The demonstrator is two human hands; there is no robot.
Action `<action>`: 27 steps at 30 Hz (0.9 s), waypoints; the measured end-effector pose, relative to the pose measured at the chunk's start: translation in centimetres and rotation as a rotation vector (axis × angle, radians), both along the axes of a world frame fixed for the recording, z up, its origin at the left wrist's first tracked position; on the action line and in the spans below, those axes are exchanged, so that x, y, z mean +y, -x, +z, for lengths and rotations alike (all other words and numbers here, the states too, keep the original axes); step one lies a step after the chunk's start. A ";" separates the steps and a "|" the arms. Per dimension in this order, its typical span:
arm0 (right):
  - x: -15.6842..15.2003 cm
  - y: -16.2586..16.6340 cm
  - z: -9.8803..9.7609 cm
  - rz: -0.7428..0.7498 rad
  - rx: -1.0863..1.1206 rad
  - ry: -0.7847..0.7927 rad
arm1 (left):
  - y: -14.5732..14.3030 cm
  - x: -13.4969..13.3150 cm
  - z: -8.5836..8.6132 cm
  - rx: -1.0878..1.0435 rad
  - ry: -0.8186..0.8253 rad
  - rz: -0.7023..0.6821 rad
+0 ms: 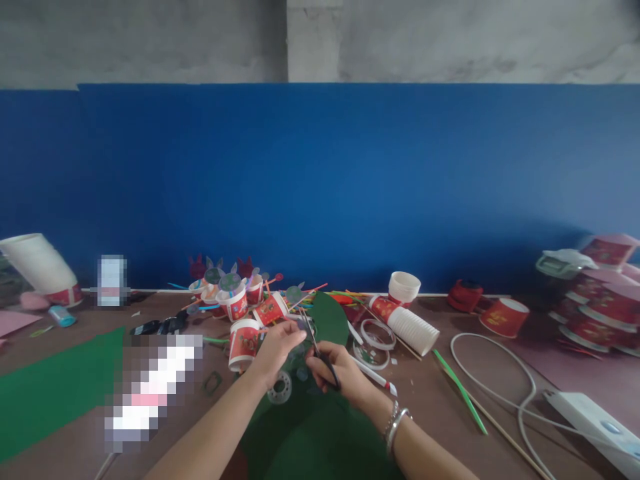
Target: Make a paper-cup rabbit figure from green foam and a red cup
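Observation:
My right hand (340, 373) is wrapped round the black handles of a pair of scissors (327, 365), whose blades point up and away from me. Close by on the left, my left hand (280, 347) is closed in a pinch near the blades; what sits between its fingertips is too small to make out. A dark green paper piece (330, 320) with a curved edge shows just beyond both hands. Below my wrists lies more green paper (310, 433). A pale ring with holes (280, 388) is beside my left wrist.
Red-and-white paper cups (244, 343) with decorations crowd the back left. A cup stack (407, 327) lies at the right, near rolls of tape (377, 335). A white cable (500, 340) loops to a power strip (595, 427). A blue panel (320, 187) borders the table's back.

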State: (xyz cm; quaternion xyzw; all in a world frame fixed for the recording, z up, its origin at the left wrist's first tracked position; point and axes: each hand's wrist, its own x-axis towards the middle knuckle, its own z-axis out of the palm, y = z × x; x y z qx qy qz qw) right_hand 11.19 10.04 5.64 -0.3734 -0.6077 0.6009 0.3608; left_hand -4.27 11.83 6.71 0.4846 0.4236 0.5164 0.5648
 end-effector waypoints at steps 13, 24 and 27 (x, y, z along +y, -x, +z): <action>-0.1 0.2 0.4 -0.040 -0.020 -0.011 | 0.1 0.0 0.0 0.071 -0.034 -0.028; 0.1 0.2 -0.5 -0.035 -0.012 -0.010 | -0.2 -0.2 0.1 0.149 -0.072 0.082; 0.0 0.2 -0.4 -0.036 -0.017 -0.025 | -0.1 -0.1 0.4 0.129 -0.056 0.055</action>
